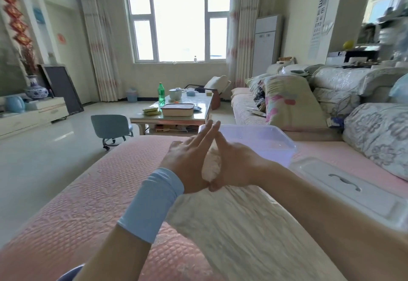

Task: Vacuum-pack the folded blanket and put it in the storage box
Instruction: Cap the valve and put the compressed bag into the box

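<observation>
A cream, fluffy blanket (234, 221) lies spread over the pink sofa cover (88, 201) in front of me. My left hand (187, 159) and my right hand (236, 163) pinch its far end between them, thumbs touching, fingers stretched and crossing at the tips. A bunched fold of the blanket shows between the palms. Just behind the hands stands a clear plastic storage box (276, 141), open and seemingly empty. Its white lid (344, 188) with a handle lies flat to the right of the blanket. No vacuum bag is in sight.
Patterned cushions (379, 135) and a floral pillow (289, 104) line the sofa on the right. Beyond the sofa's end stand a coffee table (198, 106) with a green bottle and containers, and a small blue wheeled stool (110, 128). Bare floor (33, 159) lies to the left.
</observation>
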`<move>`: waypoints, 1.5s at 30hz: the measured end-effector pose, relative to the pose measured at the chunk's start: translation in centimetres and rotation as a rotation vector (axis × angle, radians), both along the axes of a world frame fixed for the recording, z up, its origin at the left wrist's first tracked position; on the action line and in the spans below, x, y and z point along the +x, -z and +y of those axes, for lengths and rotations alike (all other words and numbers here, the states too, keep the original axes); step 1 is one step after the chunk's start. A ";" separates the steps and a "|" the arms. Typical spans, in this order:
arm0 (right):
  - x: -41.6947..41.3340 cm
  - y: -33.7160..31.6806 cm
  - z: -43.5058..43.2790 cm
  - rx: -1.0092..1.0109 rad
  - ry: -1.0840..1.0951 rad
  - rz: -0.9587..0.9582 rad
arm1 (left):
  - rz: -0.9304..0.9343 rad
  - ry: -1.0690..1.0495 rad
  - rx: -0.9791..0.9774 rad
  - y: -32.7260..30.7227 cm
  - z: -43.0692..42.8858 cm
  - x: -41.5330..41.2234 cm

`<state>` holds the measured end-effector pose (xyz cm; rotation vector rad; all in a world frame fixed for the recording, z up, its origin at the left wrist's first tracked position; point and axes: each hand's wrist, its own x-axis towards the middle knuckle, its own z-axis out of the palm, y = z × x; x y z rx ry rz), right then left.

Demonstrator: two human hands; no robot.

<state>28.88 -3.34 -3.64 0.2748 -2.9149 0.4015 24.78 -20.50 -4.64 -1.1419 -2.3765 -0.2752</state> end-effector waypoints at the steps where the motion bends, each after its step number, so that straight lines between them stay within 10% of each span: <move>1: -0.1 0.0 0.1 -0.006 0.018 0.027 | -0.004 -0.032 -0.048 -0.3 0.3 -0.2; 16: 2.9 9.9 2.7 -0.583 0.050 -0.442 | -0.263 -0.078 -0.178 5.6 2.0 0.9; 25: 2.4 -4.6 0.0 0.101 0.218 -0.006 | 0.074 -0.118 0.060 -5.2 0.1 1.5; 30: 2.3 -1.6 -1.4 0.463 0.206 0.095 | -0.082 -0.211 -0.115 -2.4 0.7 1.4; 35: 1.4 5.8 -0.5 0.370 0.169 0.066 | -0.345 -0.268 -0.358 3.4 2.7 0.2; 45: 4.8 7.7 6.5 0.228 0.154 -0.069 | -0.309 -0.308 -0.555 3.0 5.0 0.6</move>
